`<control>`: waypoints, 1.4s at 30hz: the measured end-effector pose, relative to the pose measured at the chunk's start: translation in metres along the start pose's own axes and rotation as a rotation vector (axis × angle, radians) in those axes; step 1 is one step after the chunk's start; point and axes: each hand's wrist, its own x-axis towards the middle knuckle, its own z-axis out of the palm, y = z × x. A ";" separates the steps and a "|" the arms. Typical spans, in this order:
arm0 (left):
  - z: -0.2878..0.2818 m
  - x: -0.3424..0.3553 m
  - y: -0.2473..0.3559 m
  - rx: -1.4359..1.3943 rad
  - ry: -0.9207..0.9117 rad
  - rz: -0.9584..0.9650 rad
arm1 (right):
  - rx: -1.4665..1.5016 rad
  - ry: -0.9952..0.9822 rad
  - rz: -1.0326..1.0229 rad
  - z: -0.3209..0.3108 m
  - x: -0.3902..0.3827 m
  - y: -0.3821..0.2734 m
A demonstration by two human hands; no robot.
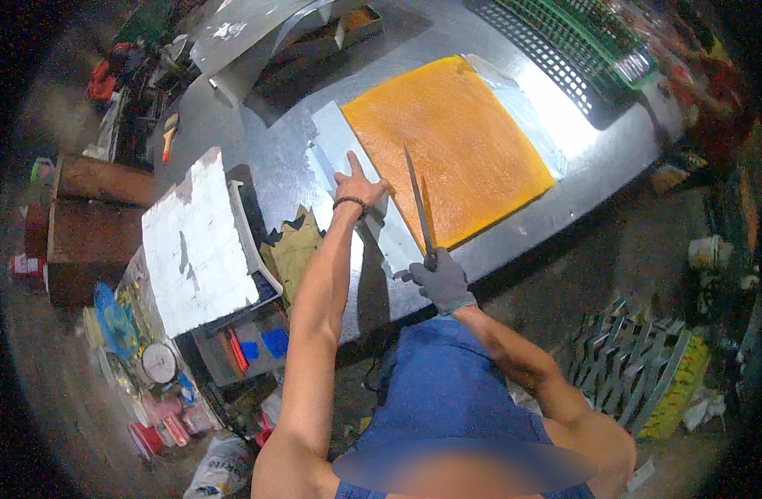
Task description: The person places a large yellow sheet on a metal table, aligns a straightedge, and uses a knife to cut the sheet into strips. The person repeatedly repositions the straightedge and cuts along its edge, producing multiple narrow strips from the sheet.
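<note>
Head camera looks steeply down — metal table (564,108) near below.

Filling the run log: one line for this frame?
left hand: flat on orange slab edge | right gloved hand: holds long knife on slab | steel table

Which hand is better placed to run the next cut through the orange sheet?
Right, likely. The gloved right hand grips the long knife, blade lying on the orange sheet. The bare left hand presses flat at the sheet's edge.

Orange slab (451,145), grey glove (441,281), green crate (584,37).
</note>
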 end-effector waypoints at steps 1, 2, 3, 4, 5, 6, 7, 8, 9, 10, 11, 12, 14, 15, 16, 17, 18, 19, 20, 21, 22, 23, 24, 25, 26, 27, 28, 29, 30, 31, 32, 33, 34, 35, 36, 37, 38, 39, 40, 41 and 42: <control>-0.002 -0.002 -0.001 -0.027 0.008 0.000 | -0.009 0.023 -0.009 0.000 -0.002 -0.001; -0.003 -0.005 -0.001 -0.041 0.010 -0.002 | -0.007 0.011 -0.003 -0.002 -0.003 -0.003; -0.005 -0.008 0.000 -0.054 0.010 -0.001 | -0.001 0.022 0.009 -0.004 -0.004 -0.003; -0.006 -0.010 0.002 -0.055 0.012 -0.005 | 0.028 0.018 -0.024 -0.008 -0.004 -0.004; -0.006 -0.012 0.007 -0.074 0.016 0.015 | 0.080 0.021 0.040 -0.011 -0.002 -0.005; -0.004 -0.014 0.015 -0.087 0.021 0.024 | 0.151 0.004 0.062 -0.015 0.000 -0.006; -0.002 -0.015 0.023 -0.096 0.036 0.027 | 0.184 -0.006 0.103 -0.022 0.003 -0.006; 0.001 -0.016 0.033 -0.085 0.046 0.046 | 0.172 0.027 0.111 -0.026 0.006 -0.007; 0.005 -0.016 0.044 -0.068 0.065 0.058 | 0.123 0.066 0.138 -0.034 0.009 -0.007; 0.008 -0.016 0.054 -0.052 0.079 0.068 | 0.035 0.101 0.226 -0.039 0.012 -0.007; 0.010 -0.015 0.061 -0.075 0.072 0.056 | -0.132 0.084 0.223 -0.048 0.013 -0.007; 0.012 -0.015 0.067 -0.107 0.060 0.048 | -0.132 0.023 0.181 -0.051 0.015 -0.007; 0.013 -0.014 0.072 -0.094 0.056 0.052 | -0.208 -0.014 0.177 -0.058 0.016 -0.007; 0.013 -0.014 0.073 -0.106 0.056 0.050 | 0.080 0.007 0.308 -0.061 0.015 -0.006; 0.012 -0.014 0.073 -0.118 0.056 0.052 | 0.140 0.007 0.253 -0.061 0.016 -0.006; 0.012 -0.014 0.072 -0.084 0.053 0.052 | 0.202 0.007 0.198 -0.061 0.016 -0.006; 0.011 -0.014 0.071 -0.100 0.039 0.044 | 0.277 -0.041 0.136 -0.059 0.016 -0.006; 0.010 -0.013 0.071 -0.125 0.013 0.042 | 0.261 0.006 0.151 -0.058 0.016 -0.006; 0.009 -0.013 0.070 -0.158 -0.008 0.041 | 0.257 0.005 0.157 -0.057 0.016 -0.007; 0.009 -0.013 0.071 -0.142 0.016 0.037 | 0.236 0.032 0.184 -0.055 0.016 -0.007; 0.009 -0.013 0.071 -0.119 0.021 0.036 | 0.213 0.033 0.135 -0.054 0.016 -0.008; 0.009 -0.014 0.071 -0.109 0.027 0.036 | 0.173 0.059 0.105 -0.054 0.016 -0.008; 0.008 -0.015 0.072 -0.099 0.034 0.035 | 0.121 0.097 0.088 -0.054 0.015 -0.009; 0.008 -0.016 0.072 -0.094 0.030 0.034 | 0.128 0.073 0.082 -0.054 0.015 -0.009; 0.007 -0.018 0.072 -0.089 0.024 0.035 | 0.124 0.064 0.091 -0.055 0.014 -0.009; 0.006 -0.019 0.072 -0.084 0.019 0.037 | 0.114 0.030 0.100 -0.055 0.013 -0.009; 0.005 -0.020 0.071 -0.097 0.020 0.036 | 0.109 0.051 0.151 -0.056 0.013 -0.009; 0.004 -0.021 0.071 -0.109 0.021 0.035 | 0.098 0.047 0.203 -0.056 0.012 -0.009; 0.003 -0.021 0.071 -0.124 0.019 0.034 | 0.093 0.042 0.248 -0.055 0.012 -0.008; 0.002 -0.022 0.071 -0.126 0.016 0.032 | 0.124 0.044 0.218 -0.054 0.013 -0.007; 0.001 -0.022 0.071 -0.131 0.010 0.030 | 0.161 0.047 0.181 -0.054 0.013 -0.006; 0.001 -0.022 0.071 -0.145 0.000 0.029 | 0.205 0.025 0.166 -0.052 0.014 -0.005; 0.001 -0.021 0.071 -0.141 -0.004 0.028 | 0.179 0.060 0.133 -0.051 0.015 -0.004; 0.001 -0.021 0.071 -0.147 -0.012 0.026 | 0.160 0.071 0.123 -0.050 0.016 -0.003; 0.002 -0.020 0.071 -0.152 -0.022 0.025 | 0.138 0.105 0.135 -0.049 0.016 -0.003; 0.003 -0.020 0.071 -0.134 -0.004 0.025 | 0.132 0.099 0.115 -0.049 0.017 -0.003; 0.004 -0.019 0.071 -0.115 0.013 0.027 | 0.124 0.117 0.116 -0.049 0.017 -0.004; 0.005 -0.019 0.071 -0.101 0.026 0.032 | 0.115 0.141 0.157 -0.049 0.016 -0.005; 0.006 -0.019 0.071 -0.098 0.030 0.030 | 0.133 0.123 0.128 -0.049 0.015 -0.006; 0.006 -0.019 0.071 -0.100 0.034 0.029 | 0.150 0.106 0.136 -0.049 0.014 -0.008; 0.006 -0.019 0.070 -0.101 0.038 0.028 | 0.180 0.058 0.113 -0.050 0.012 -0.010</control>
